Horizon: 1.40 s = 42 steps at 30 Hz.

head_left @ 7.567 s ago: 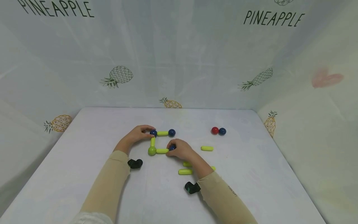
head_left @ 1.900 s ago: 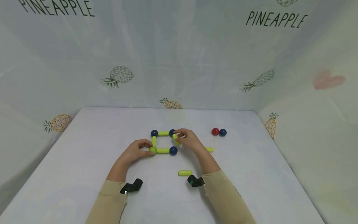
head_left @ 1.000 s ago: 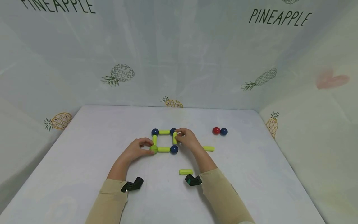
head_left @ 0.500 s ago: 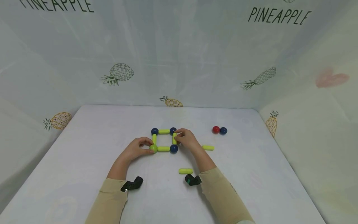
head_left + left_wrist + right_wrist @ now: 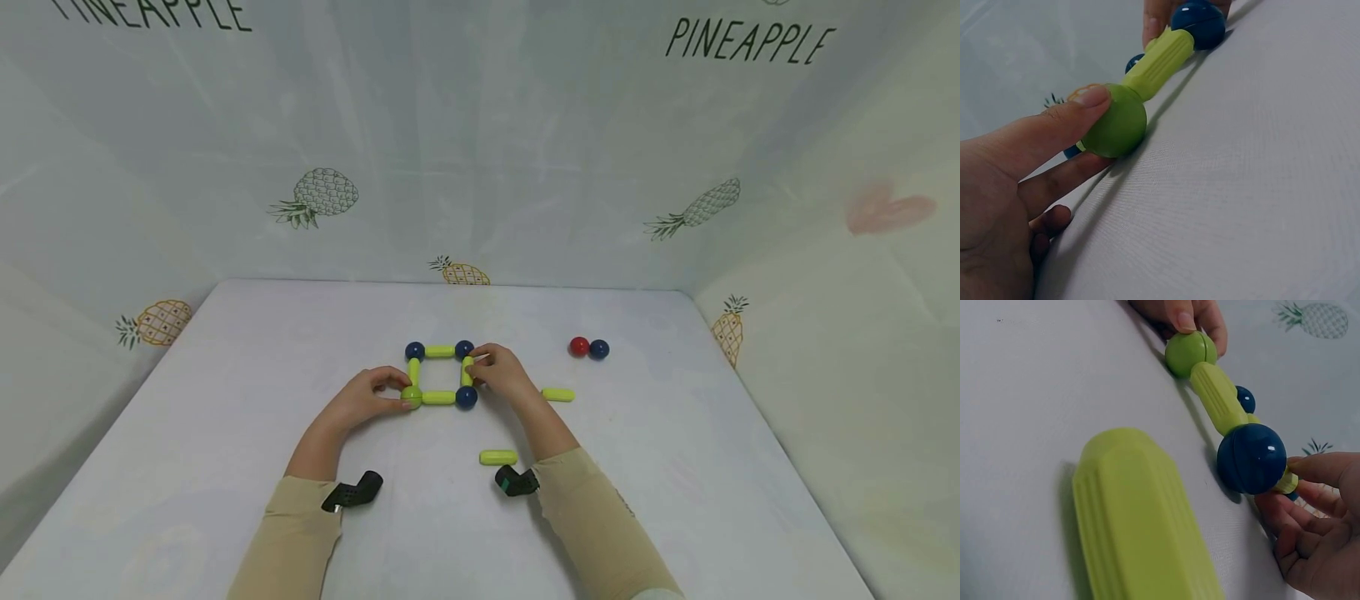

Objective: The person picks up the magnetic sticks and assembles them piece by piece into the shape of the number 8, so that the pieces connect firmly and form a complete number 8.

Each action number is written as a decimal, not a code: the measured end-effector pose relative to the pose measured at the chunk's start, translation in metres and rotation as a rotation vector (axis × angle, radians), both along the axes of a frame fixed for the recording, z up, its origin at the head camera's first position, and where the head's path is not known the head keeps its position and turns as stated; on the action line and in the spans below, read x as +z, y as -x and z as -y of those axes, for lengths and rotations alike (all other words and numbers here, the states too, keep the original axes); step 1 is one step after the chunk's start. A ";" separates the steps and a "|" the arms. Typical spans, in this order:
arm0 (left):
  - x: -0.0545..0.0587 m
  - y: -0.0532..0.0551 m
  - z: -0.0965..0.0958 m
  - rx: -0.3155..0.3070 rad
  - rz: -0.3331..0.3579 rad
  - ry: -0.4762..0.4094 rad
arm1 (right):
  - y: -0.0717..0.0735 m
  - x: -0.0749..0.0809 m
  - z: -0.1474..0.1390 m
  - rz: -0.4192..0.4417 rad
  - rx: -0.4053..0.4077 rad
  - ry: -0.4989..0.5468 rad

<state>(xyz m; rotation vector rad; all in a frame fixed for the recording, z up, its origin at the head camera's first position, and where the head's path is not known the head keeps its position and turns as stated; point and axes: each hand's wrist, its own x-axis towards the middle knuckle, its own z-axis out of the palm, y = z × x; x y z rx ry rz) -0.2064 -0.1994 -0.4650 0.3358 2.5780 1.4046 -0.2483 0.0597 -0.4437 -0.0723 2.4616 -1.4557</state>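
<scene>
A square of light green rods and balls lies on the white table. Its near-left corner is a green ball (image 5: 411, 397), pinched between my left hand's (image 5: 369, 395) thumb and fingers. Dark blue balls form the other corners: far left (image 5: 415, 352), far right (image 5: 464, 349) and near right (image 5: 1252, 459). My right hand (image 5: 501, 372) pinches the right-side rod (image 5: 467, 371), which spans the two right-hand blue balls; its fingers partly cover the rod. The near rod (image 5: 1159, 64) joins the green ball to the near-right blue ball.
One loose light green rod (image 5: 498, 457) lies in front of the right forearm, another rod (image 5: 557, 394) to its right. Farther back on the right, a red ball (image 5: 579, 347) and a blue ball (image 5: 598, 349) sit side by side. A pineapple-printed curtain (image 5: 480, 150) surrounds the table.
My left hand went from the far-left blue ball to the green ball. My right hand left the near-right ball and brought a rod, first tilted, into line between the two right-hand balls.
</scene>
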 end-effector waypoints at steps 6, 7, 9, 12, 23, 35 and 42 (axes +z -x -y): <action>-0.001 0.000 0.001 -0.011 -0.014 -0.002 | -0.002 0.001 -0.002 0.016 -0.004 0.044; -0.002 0.000 0.001 -0.011 -0.017 -0.002 | -0.003 0.001 -0.002 0.015 -0.001 0.048; -0.002 0.001 0.002 -0.013 -0.022 0.000 | -0.003 0.001 -0.002 0.012 0.002 0.045; -0.002 0.001 0.002 -0.014 -0.022 0.001 | -0.003 0.001 -0.001 0.009 0.004 0.040; -0.003 0.000 0.000 -0.021 -0.035 0.001 | -0.007 -0.003 -0.006 0.000 0.013 0.039; -0.003 0.000 -0.003 0.023 -0.031 0.021 | -0.026 0.004 -0.021 -0.010 0.045 -0.005; 0.005 -0.001 -0.012 0.021 -0.022 0.013 | -0.036 0.006 -0.035 -0.002 0.065 -0.025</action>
